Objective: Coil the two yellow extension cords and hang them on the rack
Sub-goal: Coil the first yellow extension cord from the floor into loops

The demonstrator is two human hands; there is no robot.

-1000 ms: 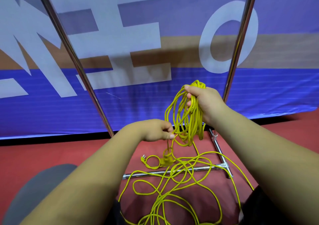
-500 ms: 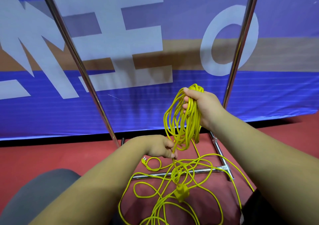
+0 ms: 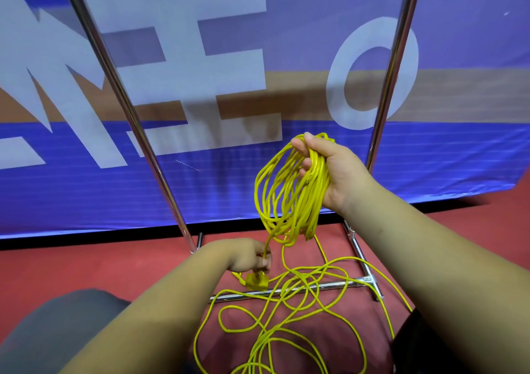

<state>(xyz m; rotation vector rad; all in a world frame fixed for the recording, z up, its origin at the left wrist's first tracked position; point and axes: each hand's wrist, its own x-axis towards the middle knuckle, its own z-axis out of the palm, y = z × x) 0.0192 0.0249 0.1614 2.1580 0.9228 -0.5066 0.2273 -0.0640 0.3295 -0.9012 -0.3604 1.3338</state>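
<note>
Right hand: fingers clenched round the top of the yellow cord coil, thumb over the bundle. The loops hang free below the fingers, presumably so that they stay even in size. Left hand: low, fingertips pinching the tail strand that runs down from the coil's bottom. The yellow socket block sits just beneath those fingertips, so the cord's end looks reached. Judgement: one cord is nearly wound; the tail needs tucking or wrapping. Loose yellow cord lies below both hands on the red floor, draped over the rack's base bar. I cannot tell whether it is the second cord or remaining slack. Rack upright stands beyond the fingers; nothing hung in view.
</note>
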